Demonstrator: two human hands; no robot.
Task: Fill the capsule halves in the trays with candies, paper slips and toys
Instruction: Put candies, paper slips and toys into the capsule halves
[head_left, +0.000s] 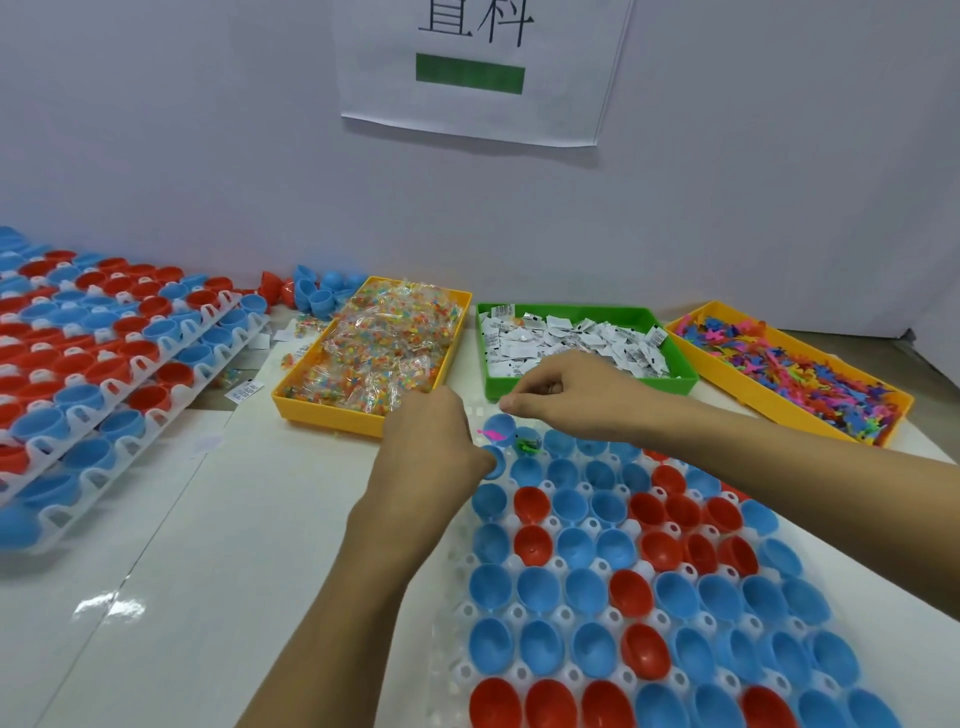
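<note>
A white tray (524, 670) in front of me holds several blue and red capsule halves. At its far left corner, one blue half (506, 423) has a pink toy (492, 435) in it. The half beside it holds a green toy (529, 446). My right hand (566, 397) hovers just above these two, thumb and fingertips pinched together with nothing visible between them. My left hand (431, 444) sits at the tray's far left corner, its back toward me and its fingers curled under, out of sight. The other halves look empty.
Three bins stand behind the tray: a yellow bin (306, 408) of wrapped candies, a green bin (587, 388) of paper slips and a yellow bin (779, 402) of coloured toys. Stacked trays of capsule halves (119, 358) lie at the left. Loose halves (317, 293) sit by the wall.
</note>
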